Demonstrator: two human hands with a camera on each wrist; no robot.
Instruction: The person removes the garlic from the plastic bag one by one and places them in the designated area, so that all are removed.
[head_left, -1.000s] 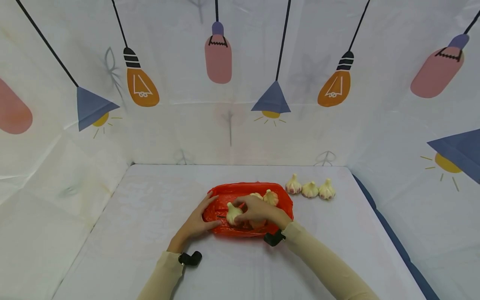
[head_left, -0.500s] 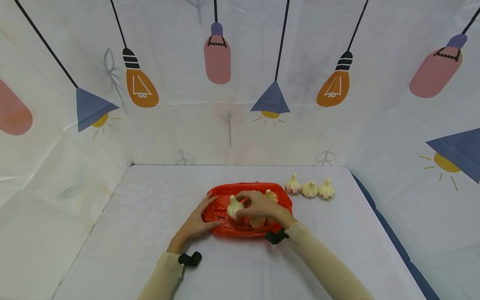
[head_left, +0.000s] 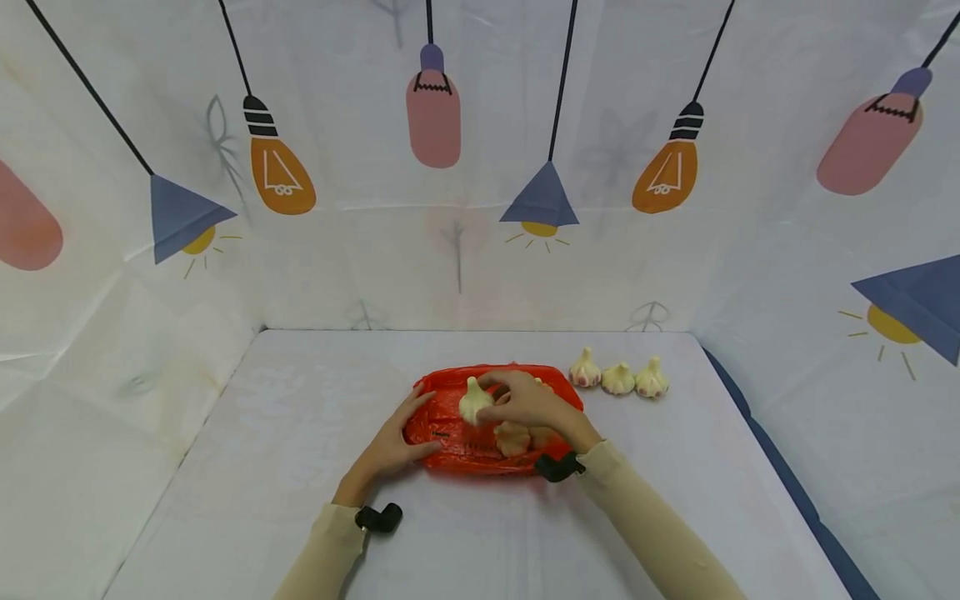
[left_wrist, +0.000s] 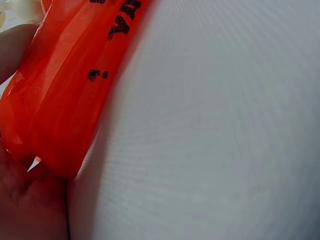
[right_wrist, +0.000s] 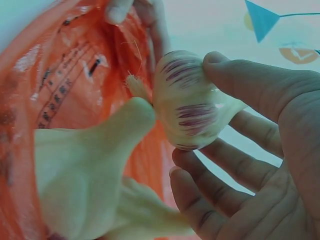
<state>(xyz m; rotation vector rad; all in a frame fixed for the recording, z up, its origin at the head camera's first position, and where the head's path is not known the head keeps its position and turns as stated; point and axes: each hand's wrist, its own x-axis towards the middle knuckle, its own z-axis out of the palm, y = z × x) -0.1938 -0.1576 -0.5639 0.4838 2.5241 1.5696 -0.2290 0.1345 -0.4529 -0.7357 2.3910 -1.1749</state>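
Observation:
A pale garlic bulb [head_left: 474, 402] is pinched between the thumb and fingers of my right hand [head_left: 528, 400], above the red plastic bag [head_left: 468, 454]. Purple streaks show on that bulb in the right wrist view. The bag stands spread with its mouth up and bears black print. Inside it lie more garlic bulbs [head_left: 512, 439], partly hidden by the right hand; two show large in the right wrist view. My left hand [head_left: 392, 446] holds the bag's left end, thumb at the front and fingers along the rim. In the left wrist view, red plastic [left_wrist: 75, 100] lies against that hand.
Three garlic bulbs [head_left: 618, 379] stand in a row on the white table [head_left: 315, 392], beyond the bag's right end. A white sheet [head_left: 360, 275] printed with lamps hangs behind and at both sides. Dark blue cloth [head_left: 780, 467] runs along the right table edge.
My right hand has lifted the garlic bulb up and slightly away, uncovering a bulb in the front of the bag. The left hand keeps its place on the bag.

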